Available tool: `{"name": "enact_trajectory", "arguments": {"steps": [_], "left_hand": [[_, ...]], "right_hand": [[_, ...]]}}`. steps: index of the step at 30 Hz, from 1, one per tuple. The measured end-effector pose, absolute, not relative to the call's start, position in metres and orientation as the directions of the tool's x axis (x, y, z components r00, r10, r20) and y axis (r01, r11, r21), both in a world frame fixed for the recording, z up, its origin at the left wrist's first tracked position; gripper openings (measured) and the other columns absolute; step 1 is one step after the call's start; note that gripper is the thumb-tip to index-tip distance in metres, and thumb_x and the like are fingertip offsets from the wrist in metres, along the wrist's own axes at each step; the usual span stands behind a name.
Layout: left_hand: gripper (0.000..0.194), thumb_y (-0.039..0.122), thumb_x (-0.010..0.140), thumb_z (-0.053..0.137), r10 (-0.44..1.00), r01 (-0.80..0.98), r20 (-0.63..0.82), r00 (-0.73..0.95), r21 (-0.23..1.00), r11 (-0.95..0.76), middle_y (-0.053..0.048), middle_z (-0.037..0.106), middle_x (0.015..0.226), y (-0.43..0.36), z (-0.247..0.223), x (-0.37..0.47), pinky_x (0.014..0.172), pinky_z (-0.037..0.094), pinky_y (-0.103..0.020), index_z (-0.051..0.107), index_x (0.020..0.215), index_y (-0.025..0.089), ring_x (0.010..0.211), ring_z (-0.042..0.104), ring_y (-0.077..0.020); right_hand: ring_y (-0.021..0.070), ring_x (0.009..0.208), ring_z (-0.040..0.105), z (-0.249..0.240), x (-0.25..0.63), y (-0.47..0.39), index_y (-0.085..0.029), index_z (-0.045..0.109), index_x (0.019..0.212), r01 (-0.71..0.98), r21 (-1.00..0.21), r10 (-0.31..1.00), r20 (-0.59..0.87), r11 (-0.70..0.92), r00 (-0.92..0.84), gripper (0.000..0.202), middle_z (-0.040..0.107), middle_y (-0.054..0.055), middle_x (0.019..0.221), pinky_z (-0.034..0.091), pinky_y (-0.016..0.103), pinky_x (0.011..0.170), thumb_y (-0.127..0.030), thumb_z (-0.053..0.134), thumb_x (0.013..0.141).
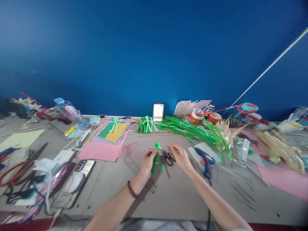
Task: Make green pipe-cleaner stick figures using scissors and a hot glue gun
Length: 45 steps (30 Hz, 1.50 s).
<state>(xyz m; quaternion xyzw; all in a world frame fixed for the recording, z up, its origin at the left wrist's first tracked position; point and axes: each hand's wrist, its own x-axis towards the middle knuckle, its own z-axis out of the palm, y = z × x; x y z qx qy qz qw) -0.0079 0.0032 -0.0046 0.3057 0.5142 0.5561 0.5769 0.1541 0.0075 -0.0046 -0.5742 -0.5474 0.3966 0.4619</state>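
Pinched in my left hand (148, 159) is a green pipe-cleaner figure (157, 160) with a coiled round head at the top and two long strands hanging down. My right hand (177, 154) is to the right of it, thumb and fingertips pressed together; anything between them is too small to make out. Black-handled scissors (169, 159) show between the hands, their blades pointing toward the figure's head. Under my left wrist lies a clear ruler (131, 164), partly covered by the arm.
Finished-looking green figures (147, 124) and a bundle of green pipe cleaners (192, 128) lie along the wall. A blue glue gun (204, 160) rests on paper at right. To the left are pink paper (101, 151), a phone (77, 183) and red-handled scissors (21, 170).
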Motion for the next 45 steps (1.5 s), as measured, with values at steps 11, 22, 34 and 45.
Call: {"name": "enact_trajectory", "arguments": {"steps": [11,22,34,45], "left_hand": [[0.026,0.036,0.052,0.078,0.945,-0.404,-0.306,-0.114,0.883,0.237,0.004,0.055,0.050,0.003,-0.002,-0.008,0.050,0.033,-0.021,0.062,0.054,0.016,0.048,0.045,-0.0076],[0.029,0.039,0.051,0.080,0.947,-0.386,-0.320,-0.042,0.879,0.280,0.000,0.062,0.055,0.004,-0.004,-0.006,0.052,0.036,-0.022,0.068,0.060,0.014,0.050,0.050,-0.0090],[0.031,0.040,0.056,0.079,0.938,-0.428,-0.347,0.021,0.844,0.322,-0.001,0.063,0.058,0.000,0.005,-0.006,0.050,0.036,-0.022,0.069,0.068,0.014,0.050,0.051,-0.0095],[0.028,0.037,0.056,0.079,0.954,-0.394,-0.298,-0.018,0.879,0.268,0.000,0.062,0.057,0.004,-0.006,-0.007,0.051,0.036,-0.022,0.069,0.066,0.013,0.050,0.050,-0.0084]], "right_hand": [[0.0146,0.057,0.056,0.000,0.152,0.007,-0.015,0.065,0.087,0.216,-0.976,0.998,-0.003,-0.018,0.069,0.039,0.067,0.008,0.076,0.044,0.025,0.049,-0.051,0.050,0.079],[0.0166,0.062,0.061,0.002,0.152,0.005,-0.016,0.068,0.080,0.278,-0.960,0.999,-0.018,-0.029,0.043,0.033,0.069,0.006,0.072,0.046,0.025,0.055,-0.046,0.055,0.076],[0.0174,0.064,0.060,0.004,0.150,0.004,-0.017,0.066,0.074,0.328,-0.944,0.999,0.041,0.027,0.035,0.024,0.067,0.004,0.070,0.047,0.027,0.061,-0.039,0.057,0.074],[0.0166,0.064,0.059,0.009,0.149,0.002,-0.017,0.063,0.073,0.338,-0.940,0.999,0.043,0.034,0.020,0.023,0.066,0.004,0.070,0.046,0.026,0.062,-0.039,0.058,0.075]]}}
